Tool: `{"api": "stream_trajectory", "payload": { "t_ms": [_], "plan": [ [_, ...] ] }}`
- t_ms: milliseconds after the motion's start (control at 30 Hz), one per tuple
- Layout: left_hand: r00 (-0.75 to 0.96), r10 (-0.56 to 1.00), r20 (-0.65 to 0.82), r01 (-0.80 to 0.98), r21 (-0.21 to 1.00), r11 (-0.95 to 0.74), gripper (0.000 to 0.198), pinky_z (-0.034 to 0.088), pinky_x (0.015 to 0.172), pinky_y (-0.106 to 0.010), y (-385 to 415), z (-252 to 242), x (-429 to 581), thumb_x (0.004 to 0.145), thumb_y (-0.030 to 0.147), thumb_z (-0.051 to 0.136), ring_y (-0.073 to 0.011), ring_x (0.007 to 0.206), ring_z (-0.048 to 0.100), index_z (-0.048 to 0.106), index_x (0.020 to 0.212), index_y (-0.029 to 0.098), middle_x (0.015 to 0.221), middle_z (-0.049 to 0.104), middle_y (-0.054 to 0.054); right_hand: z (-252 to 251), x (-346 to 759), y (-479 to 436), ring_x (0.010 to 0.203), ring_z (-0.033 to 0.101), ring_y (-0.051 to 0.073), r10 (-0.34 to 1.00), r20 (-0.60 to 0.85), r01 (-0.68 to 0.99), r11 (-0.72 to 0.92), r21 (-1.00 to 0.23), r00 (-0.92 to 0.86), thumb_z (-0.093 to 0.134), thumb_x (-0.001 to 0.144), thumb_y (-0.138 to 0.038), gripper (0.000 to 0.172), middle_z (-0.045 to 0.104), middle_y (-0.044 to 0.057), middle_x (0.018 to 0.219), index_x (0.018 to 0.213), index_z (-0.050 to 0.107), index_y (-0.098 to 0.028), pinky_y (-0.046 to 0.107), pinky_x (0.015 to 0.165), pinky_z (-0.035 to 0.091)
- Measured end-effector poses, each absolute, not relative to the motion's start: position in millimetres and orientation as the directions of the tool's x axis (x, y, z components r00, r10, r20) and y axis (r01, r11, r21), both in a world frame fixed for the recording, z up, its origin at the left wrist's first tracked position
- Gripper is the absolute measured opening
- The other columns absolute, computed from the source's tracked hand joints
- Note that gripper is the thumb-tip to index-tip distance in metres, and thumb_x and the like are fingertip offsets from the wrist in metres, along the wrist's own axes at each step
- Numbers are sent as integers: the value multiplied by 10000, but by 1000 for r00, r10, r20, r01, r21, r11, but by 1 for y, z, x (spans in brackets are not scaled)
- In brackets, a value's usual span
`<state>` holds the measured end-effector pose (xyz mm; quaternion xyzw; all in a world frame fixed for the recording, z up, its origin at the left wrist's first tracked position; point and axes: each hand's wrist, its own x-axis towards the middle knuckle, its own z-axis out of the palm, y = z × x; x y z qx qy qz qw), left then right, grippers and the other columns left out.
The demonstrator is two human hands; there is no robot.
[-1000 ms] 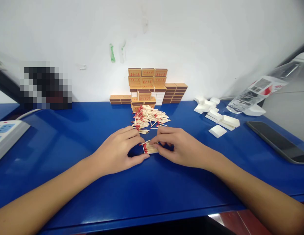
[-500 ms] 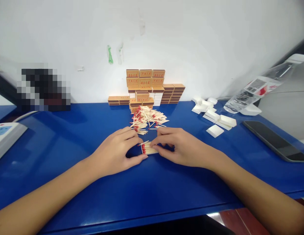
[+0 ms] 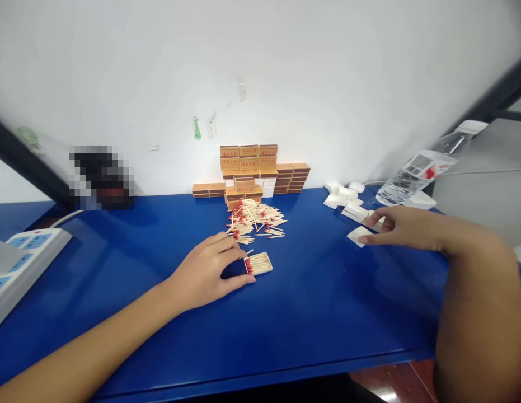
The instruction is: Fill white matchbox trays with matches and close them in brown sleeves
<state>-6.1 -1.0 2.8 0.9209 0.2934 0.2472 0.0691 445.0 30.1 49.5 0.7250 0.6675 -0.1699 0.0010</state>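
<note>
A small white matchbox tray lies on the blue table, filled with red-tipped matches side by side. My left hand holds its left end between thumb and fingers. One loose match sits just beyond the tray's far edge. Over on the right, my right hand has its thumb and fingers on a white inner tray at the near end of a scattered group. Behind the filled tray is a loose heap of matches, red heads mostly to the left.
Orange matchboxes are stacked against the wall, with more rows at their right. Several white trays lie near a tilted water bottle. A white power strip is at the left of the blue table.
My right hand has left the filled tray and moved right to the scattered white trays. My left hand stays at the filled tray. The view has shifted slightly.
</note>
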Motion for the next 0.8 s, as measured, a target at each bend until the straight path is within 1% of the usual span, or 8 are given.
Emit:
{"api": "stream_trajectory", "payload": {
  "t_ms": [100,200,267,367,500,667,733,800],
  "plan": [
    [708,570,417,492,287,-822,374,570,884,-417,0,2,-6,958,515,737,-232,944,644,742,1092,165,995,721,-72,42,445,34,719,699,368,959,-267,961,-158,-227,95,913,602,-651,506,742,121,807,853,734,-249,495,628,540],
    [708,567,421,482,298,-824,380,567,889,-419,0,1,-7,955,516,740,-234,946,644,740,1101,165,997,717,-73,39,434,37,711,693,366,953,-292,961,-148,-232,76,916,631,-600,447,738,151,779,776,723,-225,486,619,506],
    [703,568,428,486,293,-823,378,565,896,-424,0,0,-7,957,514,738,-237,958,644,738,1104,166,1005,717,-74,41,419,35,716,687,334,959,-283,962,-95,-257,19,872,700,-599,418,743,150,801,789,722,-219,463,634,488],
    [698,572,430,495,288,-820,380,562,899,-429,-1,0,-6,953,512,743,-241,962,646,739,1108,165,1005,717,-74,44,391,32,694,660,249,964,-239,943,30,-331,-115,789,805,-581,367,739,102,824,875,723,-227,401,636,483],
    [702,573,424,500,280,-819,344,556,905,-431,-2,1,-5,965,482,736,-246,964,643,733,1103,167,1008,715,-78,43,358,30,645,614,198,960,-144,913,172,-369,-239,733,848,-577,363,703,48,766,885,710,-217,342,595,439],
    [709,576,407,519,251,-817,302,548,873,-436,-1,2,-5,973,445,726,-249,944,623,726,1065,158,1002,705,-79,43,325,17,643,595,179,891,-190,816,268,-513,-412,730,860,-641,445,674,6,735,1003,700,-222,310,591,429],
    [704,584,404,528,252,-811,300,548,876,-442,-1,2,-6,971,441,727,-252,950,621,728,1067,156,1001,703,-80,42,311,9,681,613,195,874,-153,805,340,-486,-461,753,846,-628,464,687,3,753,1074,674,-232,309,602,421],
    [700,593,398,537,254,-805,307,550,874,-446,-1,2,-7,970,444,727,-257,952,622,729,1073,155,998,703,-83,40,301,5,739,631,214,869,-94,814,411,-410,-486,757,853,-571,402,701,20,794,1052,664,-234,311,617,410]
  ]
}}
